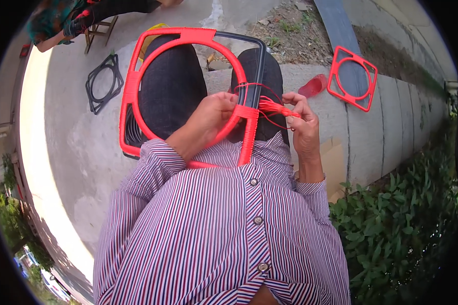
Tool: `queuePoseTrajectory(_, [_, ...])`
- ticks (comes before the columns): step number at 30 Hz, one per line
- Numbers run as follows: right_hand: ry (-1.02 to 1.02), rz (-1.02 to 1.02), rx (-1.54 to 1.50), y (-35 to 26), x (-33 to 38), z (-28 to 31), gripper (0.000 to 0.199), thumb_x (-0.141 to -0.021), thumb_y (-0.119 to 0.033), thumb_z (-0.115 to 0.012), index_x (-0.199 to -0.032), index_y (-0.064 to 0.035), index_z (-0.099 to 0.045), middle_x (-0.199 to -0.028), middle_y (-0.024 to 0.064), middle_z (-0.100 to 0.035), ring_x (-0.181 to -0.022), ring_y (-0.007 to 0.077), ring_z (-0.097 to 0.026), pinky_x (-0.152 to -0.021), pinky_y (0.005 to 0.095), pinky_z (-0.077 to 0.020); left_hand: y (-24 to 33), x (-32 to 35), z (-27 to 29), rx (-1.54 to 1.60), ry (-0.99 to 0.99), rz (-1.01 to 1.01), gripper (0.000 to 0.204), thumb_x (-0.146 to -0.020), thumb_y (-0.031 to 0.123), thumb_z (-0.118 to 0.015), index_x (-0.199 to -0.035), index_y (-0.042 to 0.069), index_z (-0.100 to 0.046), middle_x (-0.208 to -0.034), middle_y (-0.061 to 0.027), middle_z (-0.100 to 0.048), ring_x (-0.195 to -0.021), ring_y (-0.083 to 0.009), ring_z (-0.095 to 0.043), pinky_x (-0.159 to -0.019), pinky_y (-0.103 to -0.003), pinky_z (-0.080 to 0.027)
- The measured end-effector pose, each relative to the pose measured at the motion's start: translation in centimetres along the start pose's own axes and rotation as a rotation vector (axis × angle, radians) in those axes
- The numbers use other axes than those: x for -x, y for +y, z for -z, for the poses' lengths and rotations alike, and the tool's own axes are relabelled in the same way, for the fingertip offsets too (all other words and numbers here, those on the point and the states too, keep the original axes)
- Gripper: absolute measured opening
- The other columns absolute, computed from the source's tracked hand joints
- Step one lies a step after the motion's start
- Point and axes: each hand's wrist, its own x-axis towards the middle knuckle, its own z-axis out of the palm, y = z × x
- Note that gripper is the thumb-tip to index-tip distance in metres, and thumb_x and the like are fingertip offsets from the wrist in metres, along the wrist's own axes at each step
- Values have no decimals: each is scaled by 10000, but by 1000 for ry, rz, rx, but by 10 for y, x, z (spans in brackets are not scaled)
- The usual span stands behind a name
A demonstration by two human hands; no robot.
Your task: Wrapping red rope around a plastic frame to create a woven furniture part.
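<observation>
Across my thighs lies a square frame (132, 94) with a round ring inside it. Most of it is tightly wrapped in red cord, while bare black tube (262, 58) shows at its far right corner. Closed fingers of my left hand (213, 116) grip the ring at its right side, their tips partly hidden. A bundle of red cord (276, 107) is pinched in my right hand (304, 122), just right of the frame. Thin strands loop from that bundle around the black bars, above the wrapped joint.
On the concrete lie a black frame (105, 83) to the left and a red-wrapped frame (352, 79) at the right, near a red shoe (313, 86). Cardboard (332, 162) sits beside my right forearm. Bushes (397, 239) grow at lower right. Another person's arm (53, 39) shows at far left.
</observation>
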Motion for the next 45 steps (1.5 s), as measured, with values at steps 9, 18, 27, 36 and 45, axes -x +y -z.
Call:
queuePoseTrajectory(9, [262,51,-753,-54,45,143,103,-871,-97,-515,-952,-45,-479,-750,41,-426,-671,134,-401,-575,272,-400,1,4,0,-27,-73,-37,193,-886,49,-479,-1072,10,-513,-843,-97,-624,-643,-186,-612,-589,-310,-523])
queuePoseTrajectory(18, [-62,-434,-25,-3,0,-23,265,-952,-122,-513,-1183,5,-482,-919,66,-640,-578,43,-476,-545,183,-416,-5,4,2,-182,-170,-99,116,-880,37,-582,-978,17,-523,-816,-103,-637,-613,-150,-620,-549,-258,-522])
queuePoseTrajectory(27, [-93,-349,-184,-44,0,-11,279,-851,-21,-629,-1098,25,-510,-725,-18,-556,-553,11,-433,-478,156,-339,-3,5,9,-84,-144,38,48,-901,28,-579,-888,25,-532,-804,-105,-643,-609,-171,-642,-539,-276,-538])
queuePoseTrajectory(36, [400,60,-467,-72,34,228,252,-981,-189,-507,-1162,-16,-524,-716,8,-516,-578,84,-481,-509,214,-410,1,0,13,51,-206,40,211,-923,262,-571,-927,51,-561,-841,-91,-633,-738,-190,-634,-628,-320,-537])
queuePoseTrajectory(45, [-441,-321,366,-57,20,28,300,-789,-100,-682,-1074,-9,-663,-935,51,-588,-841,127,-542,-761,257,-430,-1,-6,11,95,-99,15,253,-923,288,-546,-962,45,-605,-936,-84,-630,-871,-199,-605,-756,-360,-517])
